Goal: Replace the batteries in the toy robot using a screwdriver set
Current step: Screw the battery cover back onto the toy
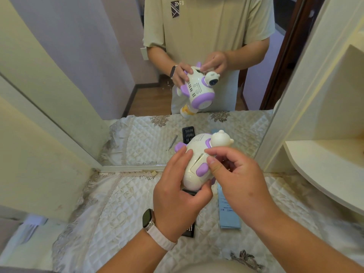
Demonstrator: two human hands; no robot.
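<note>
head cam | toy robot [195, 164] held up over the quilted cloth [118, 203], close to the mirror [88, 85] | left hand [177, 194] wrapped round its lower end | right hand [238, 178] curled, thumb and forefinger pinched at the shell, can't tell if anything's between them | black bit case [189, 232] on the cloth under the left wrist

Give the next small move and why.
Probably pry the panel up at its seam with the right hand: its fingertips sit at that seam, the left hand grips the toy robot, and the screwdriver, seen in the mirror, lies on the cloth.
</note>
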